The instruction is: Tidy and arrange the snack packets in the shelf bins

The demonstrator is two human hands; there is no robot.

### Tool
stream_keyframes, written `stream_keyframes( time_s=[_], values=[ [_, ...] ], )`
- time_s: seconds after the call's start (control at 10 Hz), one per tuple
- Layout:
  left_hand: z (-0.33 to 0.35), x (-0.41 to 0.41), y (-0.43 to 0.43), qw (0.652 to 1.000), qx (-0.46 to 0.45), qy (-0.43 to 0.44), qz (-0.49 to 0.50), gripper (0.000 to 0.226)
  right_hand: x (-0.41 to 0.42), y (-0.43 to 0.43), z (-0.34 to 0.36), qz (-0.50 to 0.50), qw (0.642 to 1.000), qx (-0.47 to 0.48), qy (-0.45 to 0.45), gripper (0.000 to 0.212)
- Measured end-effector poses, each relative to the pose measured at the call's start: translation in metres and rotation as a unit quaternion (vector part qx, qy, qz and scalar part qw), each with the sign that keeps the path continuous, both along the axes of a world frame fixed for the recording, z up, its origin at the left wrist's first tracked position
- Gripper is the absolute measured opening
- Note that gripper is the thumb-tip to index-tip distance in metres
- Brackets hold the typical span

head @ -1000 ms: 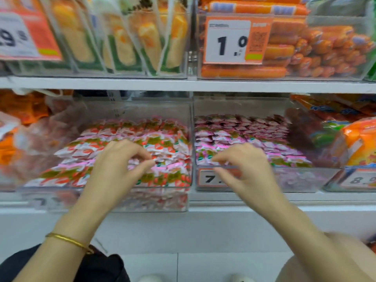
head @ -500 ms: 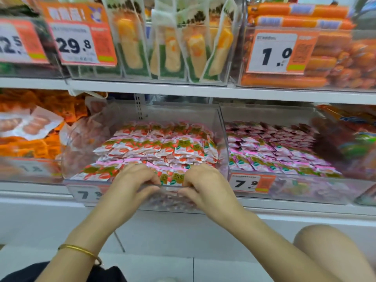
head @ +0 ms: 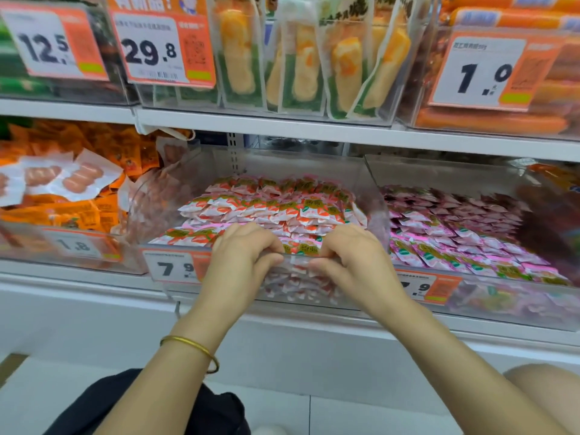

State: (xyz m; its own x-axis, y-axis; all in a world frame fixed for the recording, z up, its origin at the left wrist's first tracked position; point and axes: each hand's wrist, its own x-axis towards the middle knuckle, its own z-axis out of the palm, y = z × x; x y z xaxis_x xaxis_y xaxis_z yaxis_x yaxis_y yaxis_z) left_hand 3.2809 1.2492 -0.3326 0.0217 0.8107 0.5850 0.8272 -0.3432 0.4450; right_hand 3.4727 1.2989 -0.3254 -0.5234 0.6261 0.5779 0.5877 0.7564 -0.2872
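A left hand and right hand curl side by side over the front rim of the middle bin on the lower shelf, each grip clamped on that rim, apparently to level its front-row packets.

On the upper shelf, your far-left tag at ten o'clock reads 12.5. The second tag at eleven o'clock reads 29.8, and its small print is too fine to read. The sausage-bin tag at two o'clock reads 1.0. On the lower shelf, the blurred tag at nine o'clock reads 1.8. The centre tag, on the front of the centre bin, reads 7.9. The partly hidden tag at three o'clock shows part of a 7 and .9.
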Motion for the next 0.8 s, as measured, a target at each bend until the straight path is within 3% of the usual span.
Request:
stream_keyframes(
  time_s=[0.5, 0.7, 0.8],
  values=[
    [-0.012, 0.004, 0.022, 0.999, -0.042, -0.019, 0.019, 0.011, -0.003, 0.026, -0.020, -0.018, 0.999, -0.046, -0.013, 0.030],
    [-0.012, 0.001, 0.021, 0.998, -0.054, -0.015, 0.010, 0.007, -0.006, 0.017, -0.013, -0.037, 0.996, -0.060, -0.059, 0.020],
    [-0.012, 0.003, 0.012, 0.998, -0.012, -0.050, 0.037, 0.013, 0.011, 0.001, -0.003, -0.044, 0.998, -0.055, -0.009, 0.016]
  ],
)
